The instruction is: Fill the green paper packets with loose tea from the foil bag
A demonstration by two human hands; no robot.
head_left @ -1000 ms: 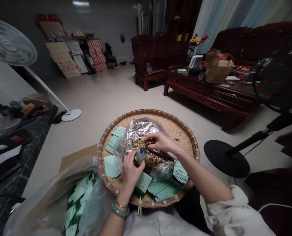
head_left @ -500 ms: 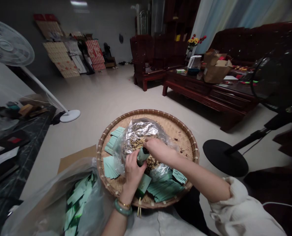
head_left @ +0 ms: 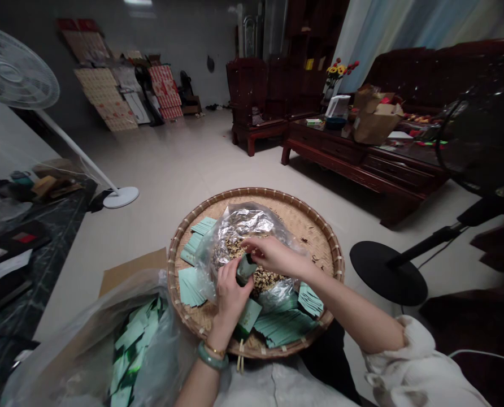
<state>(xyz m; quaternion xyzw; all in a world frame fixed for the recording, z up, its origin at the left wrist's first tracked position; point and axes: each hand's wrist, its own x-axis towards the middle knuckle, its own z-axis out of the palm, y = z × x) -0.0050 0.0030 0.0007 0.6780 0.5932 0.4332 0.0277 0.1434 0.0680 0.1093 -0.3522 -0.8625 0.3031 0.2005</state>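
Well, far beyond the fingers, a pale tiled floor (head_left: 192, 152) runs to a dark carved wooden table (head_left: 357, 161). A white standing fan (head_left: 14, 70) stands well off to the left of the hands, and a black fan base (head_left: 387, 277) lies to their right. Directly under both hands is a round woven bamboo tray (head_left: 324, 237). On it, a crumpled foil-lined plastic bag (head_left: 246, 221) lies open just past the fingertips, with a dried, crumbly plant mix (head_left: 264, 278) heaped right beneath the fingers. Stacks of pale green packets (head_left: 283, 328) are spread across the tray around the wrists, and a large clear plastic bag (head_left: 142, 350) holding more green packets sits left of the left hand. The left hand (head_left: 230, 297), with a jade bangle (head_left: 212, 357) at its wrist, is closed around a small green packet (head_left: 246, 269), gripping it tilted against the mix. The right hand (head_left: 273, 255) hangs just above that packet, its fingers (head_left: 252, 244) curled downward; whether they pinch any of the mix, I cannot tell.
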